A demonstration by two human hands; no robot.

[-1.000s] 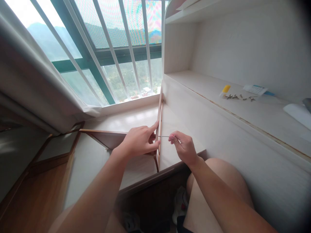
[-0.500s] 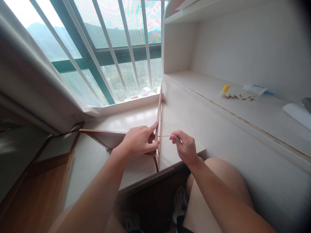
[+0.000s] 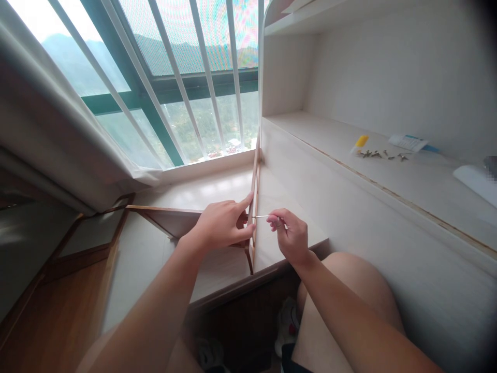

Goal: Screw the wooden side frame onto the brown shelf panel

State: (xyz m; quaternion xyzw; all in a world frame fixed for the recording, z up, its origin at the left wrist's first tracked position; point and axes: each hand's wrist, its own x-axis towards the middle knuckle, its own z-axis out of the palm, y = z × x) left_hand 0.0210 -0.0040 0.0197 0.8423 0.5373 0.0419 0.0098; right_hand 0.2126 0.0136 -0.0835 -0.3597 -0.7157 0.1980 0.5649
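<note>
So the right hand [image 3: 291, 235] has a thin metal rod [image 3: 263, 216] pinched in its fingertips, aimed at 9 o'clock with the far end up at an upright wood-edged panel [image 3: 254, 187]. Left hand [image 3: 221, 224], over at 9 o'clock from the right, has thumb and index spread wide against that panel; can't tell if its tucked fingers grip anything. Small metal bits [image 3: 375, 154] lie around 2 o'clock.

silver-grey metal rod [image 3: 262, 216], brown wooden frame [image 3: 255, 178], yellow cap [image 3: 362, 141], silvery screws [image 3: 375, 154], off-white shelf [image 3: 330, 129] with tan edge [image 3: 361, 177], green window frame [image 3: 155, 127], white bars [image 3: 207, 77], rainbow moiré across window screen [image 3: 247, 31], grey curtain [image 3: 50, 103], orange-brown wood surface [image 3: 73, 300]
</note>
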